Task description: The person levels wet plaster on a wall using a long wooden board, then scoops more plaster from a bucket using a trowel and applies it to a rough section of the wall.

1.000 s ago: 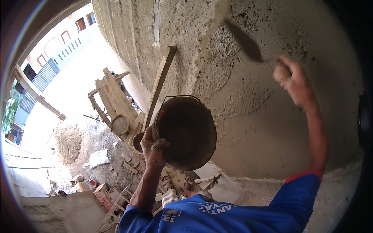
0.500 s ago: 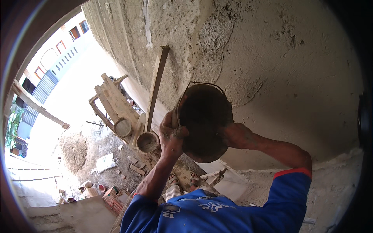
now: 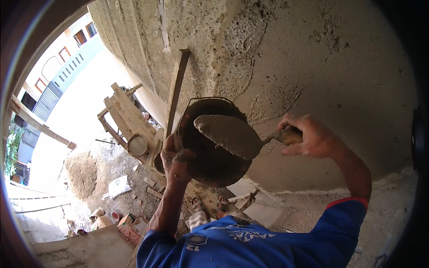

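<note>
My left hand (image 3: 178, 161) grips the rim of a dark, round bucket (image 3: 214, 172) at its left side, holding it tilted in front of the wall. A thin wire handle stands along the bucket's far rim. In my right hand (image 3: 313, 136) is the wooden grip of a trowel (image 3: 230, 134), fingers wrapped round it. Grey wet mortar covers the trowel's blade, which lies across the bucket's mouth. How much the bucket holds is hidden in shadow. Beyond stands the wall (image 3: 313, 98), smooth grey plaster on the right and rough, patchy at the left.
A long wooden batten (image 3: 177, 91) leans against the wall left of the bucket. Wooden planks (image 3: 125, 114) and a round pail (image 3: 137, 145) stand lower down at left. A sand heap (image 3: 82, 172), a white bag (image 3: 119, 186) and broken bricks lie on the ground.
My right hand has come up out of the bucket to the right, bringing the mortar-loaded trowel into sight. The bucket and my left hand have shifted left.
</note>
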Tool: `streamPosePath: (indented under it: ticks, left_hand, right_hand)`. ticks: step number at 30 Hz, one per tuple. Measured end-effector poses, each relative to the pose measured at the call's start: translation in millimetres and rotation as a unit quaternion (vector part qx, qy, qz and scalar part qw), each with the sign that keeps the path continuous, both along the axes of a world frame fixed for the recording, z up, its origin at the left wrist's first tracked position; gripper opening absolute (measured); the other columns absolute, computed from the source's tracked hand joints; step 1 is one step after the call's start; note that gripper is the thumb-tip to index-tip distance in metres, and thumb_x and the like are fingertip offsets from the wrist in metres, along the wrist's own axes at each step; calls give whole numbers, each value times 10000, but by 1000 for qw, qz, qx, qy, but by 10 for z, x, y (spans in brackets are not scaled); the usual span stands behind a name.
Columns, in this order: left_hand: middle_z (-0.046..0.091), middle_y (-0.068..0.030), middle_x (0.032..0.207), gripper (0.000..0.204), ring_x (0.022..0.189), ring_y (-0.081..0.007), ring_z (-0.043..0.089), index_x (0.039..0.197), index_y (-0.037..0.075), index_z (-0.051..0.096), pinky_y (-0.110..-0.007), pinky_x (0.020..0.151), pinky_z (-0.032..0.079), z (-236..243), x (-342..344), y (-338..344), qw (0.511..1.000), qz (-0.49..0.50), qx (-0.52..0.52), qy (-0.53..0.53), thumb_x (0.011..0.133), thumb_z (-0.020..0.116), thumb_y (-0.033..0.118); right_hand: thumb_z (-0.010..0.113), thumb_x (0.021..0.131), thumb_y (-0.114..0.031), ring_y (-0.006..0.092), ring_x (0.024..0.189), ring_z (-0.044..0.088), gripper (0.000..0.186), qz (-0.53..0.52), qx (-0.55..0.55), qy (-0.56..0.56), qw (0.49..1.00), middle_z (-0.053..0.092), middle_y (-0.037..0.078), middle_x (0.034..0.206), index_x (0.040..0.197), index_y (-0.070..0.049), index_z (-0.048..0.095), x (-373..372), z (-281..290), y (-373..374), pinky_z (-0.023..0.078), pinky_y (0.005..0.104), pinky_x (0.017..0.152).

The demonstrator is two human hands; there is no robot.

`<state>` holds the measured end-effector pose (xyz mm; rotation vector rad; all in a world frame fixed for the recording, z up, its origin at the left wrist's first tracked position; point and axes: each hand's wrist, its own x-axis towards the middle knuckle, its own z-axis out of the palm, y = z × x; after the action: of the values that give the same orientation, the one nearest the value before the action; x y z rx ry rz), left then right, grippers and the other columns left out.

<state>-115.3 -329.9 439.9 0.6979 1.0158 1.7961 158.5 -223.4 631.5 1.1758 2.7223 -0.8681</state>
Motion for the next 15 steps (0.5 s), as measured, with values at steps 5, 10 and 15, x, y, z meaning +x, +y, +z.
streamPosePath:
  ticks: [5, 10, 15]
  left_hand:
    - [569, -156, 1233, 653, 1129, -236, 559, 1235, -78, 489, -344, 1009, 432, -167, -34, -26, 1000, 5, 10, -19, 606, 602, 56]
    - [543, -153, 1279, 679, 1136, -227, 555, 1262, -75, 471, -345, 991, 453, -272, 108, -31, 999, 30, 24, 5, 607, 605, 45]
    - [616, -54, 1060, 621, 886, -105, 571, 1208, -43, 557, -222, 807, 471, -156, 77, -101, 998, 19, -2, -65, 589, 528, -15]
  right_hand:
    - [670, 842, -247, 262, 909, 640, 496, -210, -121, -9, 970, 658, 180, 1014, 1240, 25, 553, 5, -110, 328, 505, 402, 862]
    - [579, 894, -180, 269, 1074, 596, 486, -221, 389, 129, 885, 597, 219, 1189, 1295, 79, 484, 639, 385, 859, 487, 390, 920]
    - [601, 891, -209, 245, 961, 619, 422, -126, 189, 45, 973, 614, 183, 1122, 1272, -37, 545, 449, 368, 350, 497, 377, 886]
